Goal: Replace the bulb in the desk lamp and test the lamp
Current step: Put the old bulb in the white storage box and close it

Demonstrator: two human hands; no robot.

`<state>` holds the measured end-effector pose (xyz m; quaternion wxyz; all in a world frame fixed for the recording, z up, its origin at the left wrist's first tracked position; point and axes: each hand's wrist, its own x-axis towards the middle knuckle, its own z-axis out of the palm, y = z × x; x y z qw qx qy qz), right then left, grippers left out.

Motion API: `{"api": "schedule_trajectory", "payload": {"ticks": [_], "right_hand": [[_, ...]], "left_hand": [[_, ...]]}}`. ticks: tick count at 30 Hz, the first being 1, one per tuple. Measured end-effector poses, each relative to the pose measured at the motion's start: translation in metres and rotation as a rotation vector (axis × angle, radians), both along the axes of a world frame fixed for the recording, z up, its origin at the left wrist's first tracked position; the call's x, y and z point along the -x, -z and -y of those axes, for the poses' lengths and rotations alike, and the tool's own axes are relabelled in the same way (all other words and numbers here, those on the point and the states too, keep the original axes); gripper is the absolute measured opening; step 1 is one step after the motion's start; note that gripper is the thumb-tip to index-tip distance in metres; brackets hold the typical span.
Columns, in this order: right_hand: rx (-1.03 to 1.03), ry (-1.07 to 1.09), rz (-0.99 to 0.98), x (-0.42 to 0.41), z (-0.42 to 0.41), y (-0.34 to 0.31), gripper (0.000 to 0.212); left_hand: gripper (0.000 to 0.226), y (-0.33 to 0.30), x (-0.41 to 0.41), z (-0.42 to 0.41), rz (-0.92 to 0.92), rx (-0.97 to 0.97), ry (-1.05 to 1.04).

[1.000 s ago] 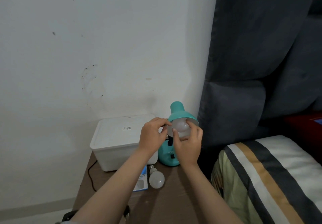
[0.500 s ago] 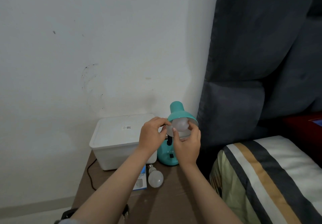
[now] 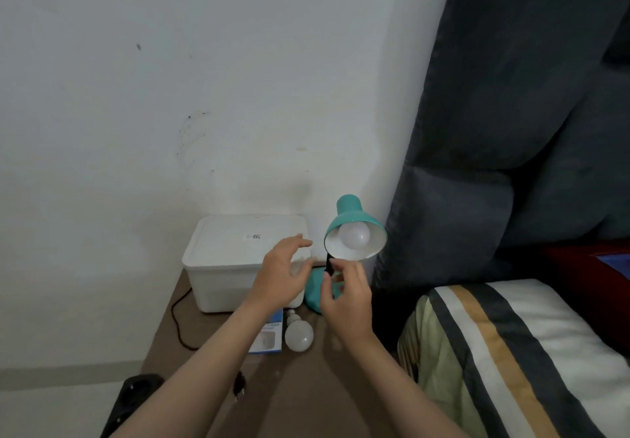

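- Head view: the bulb (image 3: 353, 234) sits inside the teal shade of the desk lamp (image 3: 356, 233), unlit.
- The left hand (image 3: 284, 275) hovers with fingers spread, holding nothing; the right hand (image 3: 347, 296) hangs loosely curled below the shade, gripping nothing.
- A spare bulb (image 3: 299, 334) lies on the table (image 3: 306, 386) beside a box (image 3: 267, 335).
- The plug (image 3: 239, 386) lies loose; judged next: steady the base, plug in, then switch on.

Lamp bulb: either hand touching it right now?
No: the bulb sits bare in the teal shade, with the left hand and right hand both below it, apart from it.
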<state>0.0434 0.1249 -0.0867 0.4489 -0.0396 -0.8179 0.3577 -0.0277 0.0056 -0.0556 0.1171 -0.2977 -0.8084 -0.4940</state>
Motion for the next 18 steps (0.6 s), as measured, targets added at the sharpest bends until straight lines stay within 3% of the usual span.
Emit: {"api": "schedule_trajectory", "payload": {"ticks": [6,12,18], "right_hand": [[-0.025,-0.136,0.225,0.025,0.032,0.016,0.036],[0.076,-0.127,0.479,0.067,0.038,0.016,0.084],[0.167,-0.138,0.627,0.108,0.019,0.009,0.117]], "left_hand": [[0.039,0.021,0.017,0.062,0.059,0.097,-0.195],[0.076,0.039,0.050,0.116,0.176,0.220,-0.458],[0.103,0.048,0.082,0.134,0.315,0.189,-0.393]]}}
